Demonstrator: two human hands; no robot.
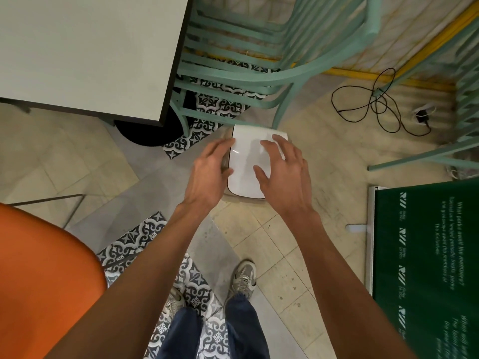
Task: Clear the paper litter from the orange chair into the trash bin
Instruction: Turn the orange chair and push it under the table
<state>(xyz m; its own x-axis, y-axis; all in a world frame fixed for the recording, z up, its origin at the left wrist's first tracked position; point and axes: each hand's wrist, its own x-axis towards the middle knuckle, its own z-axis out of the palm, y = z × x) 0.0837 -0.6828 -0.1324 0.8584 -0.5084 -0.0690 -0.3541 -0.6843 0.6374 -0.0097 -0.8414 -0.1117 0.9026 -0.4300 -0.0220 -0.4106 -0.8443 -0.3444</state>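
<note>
Both my hands over trash bin (246,164), white lid shut. My left hand (210,174) at bin's left edge, fingers spread, holding nothing. My right hand (282,174) above bin's right side, fingers apart, also empty. Orange chair (44,275) well left of bin and nearer me; visible part of seat bare, no paper litter seen there or in hands. Judgement: task at or near end; rest of chair out of view, can't confirm
</note>
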